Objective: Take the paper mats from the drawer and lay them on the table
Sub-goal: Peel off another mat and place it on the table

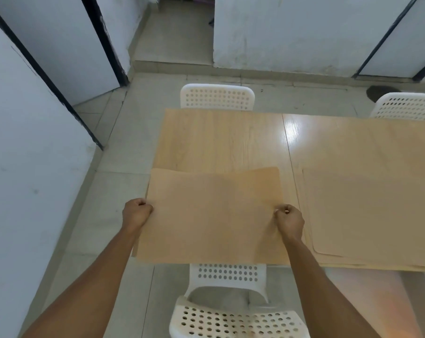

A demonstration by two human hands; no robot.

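Both hands pinch one paper mat by its side edges: the left hand closed on the left edge, the right hand closed on the right edge. The mat is over the left near corner of the wooden surface, overhanging its near edge. Another paper mat lies flat on the surface just to the right. A white perforated chair stands tucked below, and a second chair stands at the far side.

White perforated chairs, grey tiled floor, scuffed, possibly painted walls.
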